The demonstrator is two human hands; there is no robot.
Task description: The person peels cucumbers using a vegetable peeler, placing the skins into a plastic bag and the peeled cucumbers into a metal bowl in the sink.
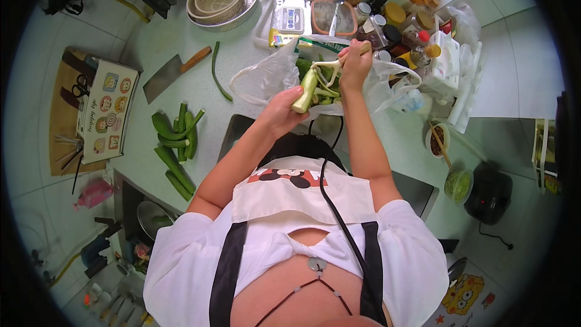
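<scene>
We're working over the plastic bag (261, 79), with bottles (422, 56) crowding its far right side and bare countertop (195, 92) stretching to its left. Above the bag we're pointing the pale green stalk (307, 89) cut end toward us, its long axis slanting away and slightly right; our left hand (284, 110) is gripping its near half, our right hand (355, 68) clasping the peeler (331, 63).

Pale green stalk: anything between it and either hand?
Nothing visible for the left hand: it holds the pale green stalk directly. For the right hand, the peeler it grips stands between, at the stalk's far end; contact is unclear. The plastic bag lies beneath, not between.
</scene>
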